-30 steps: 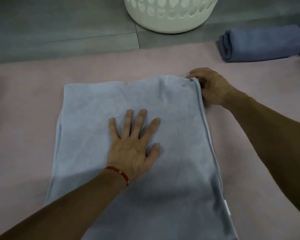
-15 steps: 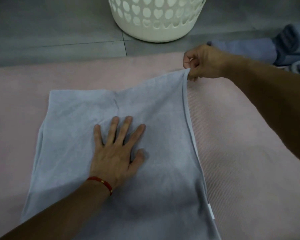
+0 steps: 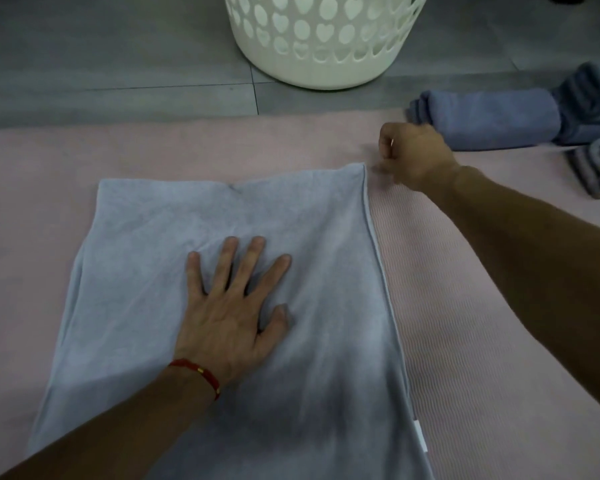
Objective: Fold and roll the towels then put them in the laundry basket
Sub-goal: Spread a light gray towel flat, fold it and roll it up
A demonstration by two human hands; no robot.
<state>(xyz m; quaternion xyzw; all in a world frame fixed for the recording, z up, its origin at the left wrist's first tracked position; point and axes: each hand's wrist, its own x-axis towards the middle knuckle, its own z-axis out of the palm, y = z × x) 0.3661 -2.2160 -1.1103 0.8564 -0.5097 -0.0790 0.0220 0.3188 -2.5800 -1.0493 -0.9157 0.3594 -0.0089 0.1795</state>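
Towel (image 3: 194,216) now lies flat: right hand (image 3: 413,155), fingers curled and empty, has released its far-right corner; left hand (image 3: 232,306) presses flat, so rolling comes next.

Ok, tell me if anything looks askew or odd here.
Only small things: the towel under the left hand lies skewed, its far edge puckered mid-way and its far right corner poking up near the right hand. Nothing spilled or damaged.
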